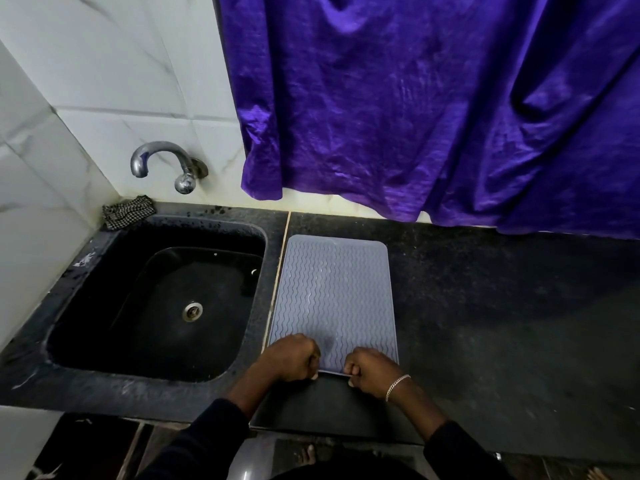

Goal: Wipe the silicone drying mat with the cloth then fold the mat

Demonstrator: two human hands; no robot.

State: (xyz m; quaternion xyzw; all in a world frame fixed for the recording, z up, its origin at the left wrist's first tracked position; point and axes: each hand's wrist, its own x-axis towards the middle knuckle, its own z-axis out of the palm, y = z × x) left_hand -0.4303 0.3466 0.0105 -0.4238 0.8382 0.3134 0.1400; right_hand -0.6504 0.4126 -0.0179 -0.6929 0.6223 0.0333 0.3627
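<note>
Now flat grey wavy-ribbed mat, near edge pinched

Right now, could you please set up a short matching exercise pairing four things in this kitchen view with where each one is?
Things:
1. mat
2. checked cloth
3. tap
4. purple curtain

Places:
A. on the tiled wall above the sink
B. flat on the counter, right of the sink
C. hanging over the counter's back edge
D. at the sink's far left corner

Pairs: 1-B, 2-D, 3-A, 4-C
</note>
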